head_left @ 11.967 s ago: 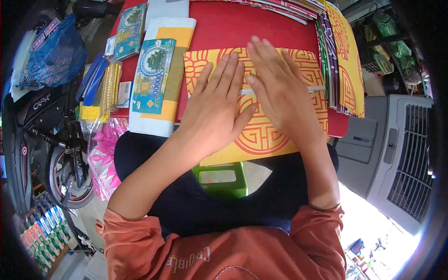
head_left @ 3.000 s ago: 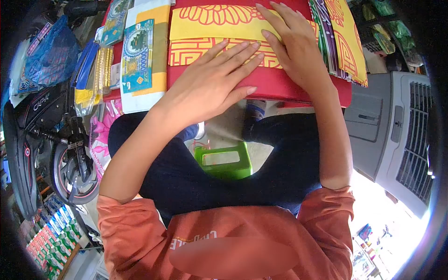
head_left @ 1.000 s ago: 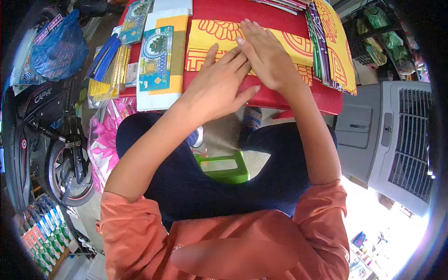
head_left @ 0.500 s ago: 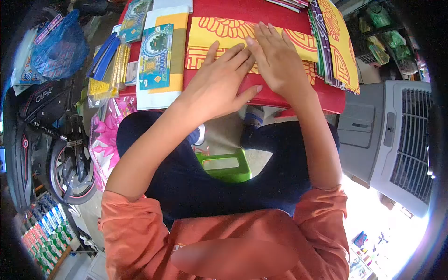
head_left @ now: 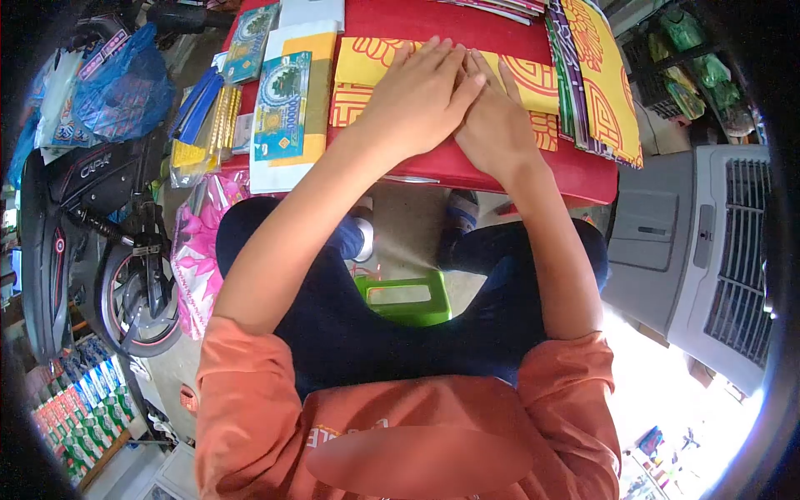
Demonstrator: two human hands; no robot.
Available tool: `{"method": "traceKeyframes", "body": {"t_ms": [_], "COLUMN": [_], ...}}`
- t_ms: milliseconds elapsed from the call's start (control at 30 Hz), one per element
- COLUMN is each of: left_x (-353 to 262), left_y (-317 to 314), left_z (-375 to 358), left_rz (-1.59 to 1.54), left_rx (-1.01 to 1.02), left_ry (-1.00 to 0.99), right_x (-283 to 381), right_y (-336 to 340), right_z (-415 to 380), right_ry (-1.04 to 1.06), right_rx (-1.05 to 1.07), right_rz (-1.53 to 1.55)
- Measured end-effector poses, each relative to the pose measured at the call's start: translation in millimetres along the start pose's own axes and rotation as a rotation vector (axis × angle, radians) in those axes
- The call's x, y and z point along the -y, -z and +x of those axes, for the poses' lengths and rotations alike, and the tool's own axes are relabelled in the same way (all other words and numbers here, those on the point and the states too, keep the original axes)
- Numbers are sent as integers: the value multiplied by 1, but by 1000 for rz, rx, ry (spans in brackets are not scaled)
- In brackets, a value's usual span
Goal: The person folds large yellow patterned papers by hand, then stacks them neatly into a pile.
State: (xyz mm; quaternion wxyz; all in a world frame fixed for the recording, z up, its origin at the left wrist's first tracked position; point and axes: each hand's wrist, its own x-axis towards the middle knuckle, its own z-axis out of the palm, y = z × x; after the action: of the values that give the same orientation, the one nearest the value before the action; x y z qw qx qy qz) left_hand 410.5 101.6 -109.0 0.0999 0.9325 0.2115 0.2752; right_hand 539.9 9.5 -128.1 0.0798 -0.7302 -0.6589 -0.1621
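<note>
My left hand (head_left: 421,98) lies flat on a folded sheet of yellow paper (head_left: 533,82) printed with red patterns, fingers stretched toward the far side. Beside it, my right hand (head_left: 497,129) is also pressed flat on the paper, and my left thumb reaches over it. Both hands are open and grip nothing. They hide the middle of the sheet. More patterned paper shows under its near edge. Left of the sheet, a blue-green printed note (head_left: 282,107) rests on a yellow and white stack (head_left: 321,50).
The papers lie on a red table (head_left: 575,171). Folded patterned papers (head_left: 604,92) stand at its right, with blue and gold packets (head_left: 204,117) at the left. A green stool (head_left: 408,300) is below, a motorbike (head_left: 125,242) left, a grey air cooler (head_left: 692,250) right.
My left hand has slid forward and right across the yellow paper, up against my right hand. My right hand has shifted slightly nearer to me. The camera view has moved a little.
</note>
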Motion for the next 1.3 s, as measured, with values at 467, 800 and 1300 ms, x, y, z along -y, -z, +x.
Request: {"method": "traceKeyframes", "body": {"t_ms": [467, 800, 1300], "left_x": [50, 26, 15], "left_y": [-3, -8, -7], "left_z": [-23, -21, -25], "left_rz": [402, 182, 188], "left_rx": [96, 100, 102], "left_ry": [244, 56, 127], "right_x": [0, -2, -18], "right_y": [-3, -4, -8], "right_z": [-3, -2, -7], "right_ry": [-37, -31, -262], "right_rx": [-51, -62, -34], "right_rz": [115, 158, 133]}}
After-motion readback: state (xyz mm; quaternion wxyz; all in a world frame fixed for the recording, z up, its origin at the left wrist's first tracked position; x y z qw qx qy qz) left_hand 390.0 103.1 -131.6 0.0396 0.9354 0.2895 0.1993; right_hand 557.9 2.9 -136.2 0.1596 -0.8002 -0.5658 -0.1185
